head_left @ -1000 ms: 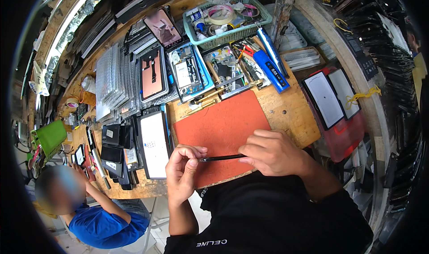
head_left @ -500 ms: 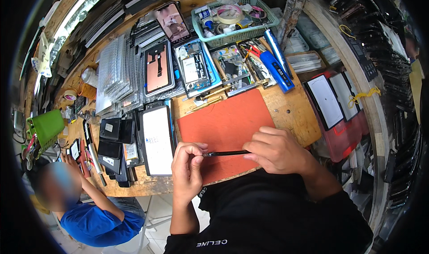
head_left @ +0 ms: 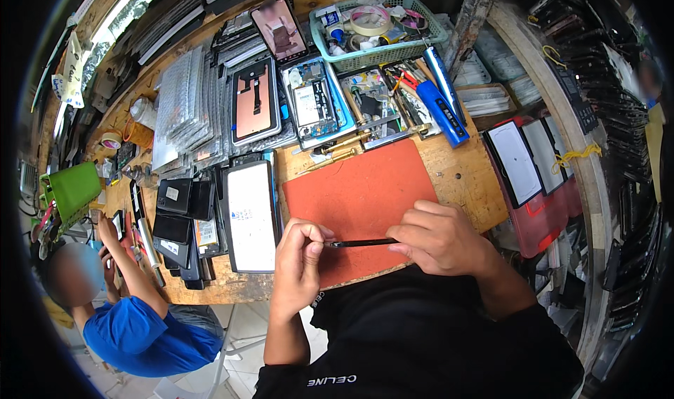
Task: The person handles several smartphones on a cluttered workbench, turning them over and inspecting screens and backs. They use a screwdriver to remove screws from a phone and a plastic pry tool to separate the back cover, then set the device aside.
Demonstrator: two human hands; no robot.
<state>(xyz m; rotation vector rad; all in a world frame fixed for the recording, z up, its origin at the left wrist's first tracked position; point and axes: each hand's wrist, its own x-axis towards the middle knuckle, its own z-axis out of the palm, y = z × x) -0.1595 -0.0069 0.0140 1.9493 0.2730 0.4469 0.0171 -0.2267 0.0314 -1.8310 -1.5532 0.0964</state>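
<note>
Both of my hands hold a thin black phone (head_left: 364, 243), seen edge-on, so its faces are hidden. Its left end is pinched between the thumb and curled fingers of my left hand (head_left: 300, 258). At the other end, my right hand (head_left: 437, 241) grips it with thumb and fingers closed. Beneath the phone, a red-orange work mat (head_left: 361, 181) covers the near part of the wooden bench (head_left: 467, 185).
Left of the mat lies a white panel (head_left: 250, 216) beside stacked dark phones (head_left: 175, 220). Beyond are an opened phone (head_left: 312, 107), a blue tool (head_left: 442, 114), a green basket (head_left: 382, 58) and a propped-up lit phone (head_left: 279, 30). A person in blue (head_left: 144, 332) sits at left.
My hands and the phone hold nearly the same pose. The view has shifted slightly. The person at left has raised an arm and leaned, and the lit phone's screen picture differs.
</note>
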